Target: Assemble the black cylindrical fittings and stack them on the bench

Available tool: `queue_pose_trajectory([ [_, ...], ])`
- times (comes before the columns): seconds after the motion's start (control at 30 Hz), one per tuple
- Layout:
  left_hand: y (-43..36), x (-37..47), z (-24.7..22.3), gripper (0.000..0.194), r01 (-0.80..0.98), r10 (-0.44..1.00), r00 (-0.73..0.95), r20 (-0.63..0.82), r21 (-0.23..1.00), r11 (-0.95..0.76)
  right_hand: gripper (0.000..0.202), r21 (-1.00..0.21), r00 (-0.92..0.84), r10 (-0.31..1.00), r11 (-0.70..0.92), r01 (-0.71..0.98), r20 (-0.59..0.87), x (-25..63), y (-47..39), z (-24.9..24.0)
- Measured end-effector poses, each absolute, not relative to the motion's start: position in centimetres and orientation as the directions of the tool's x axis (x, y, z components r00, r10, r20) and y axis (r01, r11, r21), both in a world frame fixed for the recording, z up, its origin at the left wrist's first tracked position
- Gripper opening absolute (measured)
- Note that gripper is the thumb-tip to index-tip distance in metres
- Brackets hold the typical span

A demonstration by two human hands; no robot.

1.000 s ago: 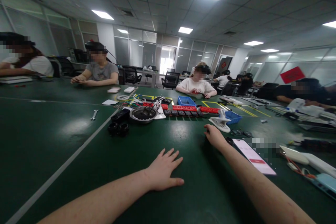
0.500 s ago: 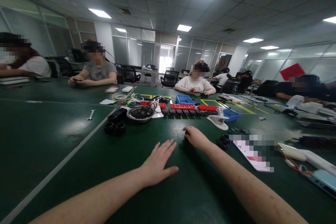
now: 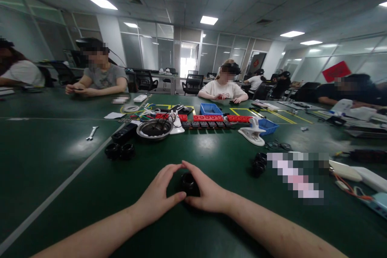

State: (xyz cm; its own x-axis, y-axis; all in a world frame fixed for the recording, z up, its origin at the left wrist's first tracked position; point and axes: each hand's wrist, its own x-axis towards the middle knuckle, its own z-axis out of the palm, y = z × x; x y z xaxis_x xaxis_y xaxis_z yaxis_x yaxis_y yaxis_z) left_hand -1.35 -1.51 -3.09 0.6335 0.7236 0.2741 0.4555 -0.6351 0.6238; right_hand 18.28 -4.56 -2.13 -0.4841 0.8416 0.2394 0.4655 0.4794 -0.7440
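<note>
Between my two hands, on the green table (image 3: 145,229), stands a small glossy black ring-shaped piece (image 3: 188,179) with a dark hollow in its top. My right hand (image 3: 208,191) curls round its right side, fingers bent and thumb in front. My left hand (image 3: 155,197) arches on the other side, thumb spread from its fingers, a gap between its palm and the piece. The fingertips of both hands meet behind the piece, and the thumbs nearly meet in front. Similar black pieces stand at left (image 3: 112,151) and at right (image 3: 259,164).
A metal pan (image 3: 155,130) with dark contents sits beyond my hands. Behind run red-and-black strips (image 3: 208,124), blue bins (image 3: 211,109) and a white clip stand (image 3: 252,135). A wrench (image 3: 92,133) lies left, a blurred pinkish card (image 3: 294,175) right. Other people sit across the table.
My right hand has come nearer and left, and the black ring-shaped piece now shows beside it. My left hand has gone from lying spread to arching beside the piece. The view has shifted slightly.
</note>
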Motion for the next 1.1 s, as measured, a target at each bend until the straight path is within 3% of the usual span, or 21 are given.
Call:
queue_pose_trajectory([
  [0.13, -0.9, -1.3, -3.0, 0.055, 0.47, 0.747, 0.608, 0.268, 0.636, -0.611, 0.105, -0.824, -0.463, 0.874, 0.369, 0.43, 0.149, 18.8, -4.2, -2.2],
  [0.27, -0.9, -1.4, -3.2, 0.061, 0.453, 0.723, 0.659, 0.208, 0.657, -0.602, 0.096, -0.891, -0.521, 0.851, 0.287, 0.351, 0.069, 19.4, -3.7, -1.8],
  [0.5, -1.6, -0.8, -1.4, 0.042, 0.374, 0.67, 0.723, 0.167, 0.721, -0.583, 0.087, -0.74, -0.545, 0.838, 0.389, 0.549, 0.037, 19.5, -3.6, -1.3],
  [0.7, -1.9, -0.9, -0.8, 0.037, 0.399, 0.712, 0.692, 0.118, 0.76, -0.513, 0.034, -0.613, -0.618, 0.783, 0.524, 0.592, 0.072, 19.6, -3.3, -0.9],
  [0.87, -2.5, -0.7, -1.1, 0.042, 0.414, 0.727, 0.673, 0.134, 0.747, -0.52, 0.04, -0.521, -0.506, 0.862, 0.435, 0.734, 0.006, 18.3, -3.9, -1.4],
  [1.0, -3.0, -0.3, -1.5, 0.035, 0.505, 0.815, 0.558, 0.155, 0.716, -0.482, 0.04, -0.322, -0.291, 0.951, 0.31, 0.894, 0.107, 16.5, -4.8, -2.4],
  [1.1, -2.9, -0.4, -1.5, 0.036, 0.481, 0.806, 0.559, 0.193, 0.716, -0.506, 0.039, -0.331, -0.302, 0.94, 0.339, 0.881, 0.161, 16.2, -5.0, -2.4],
])
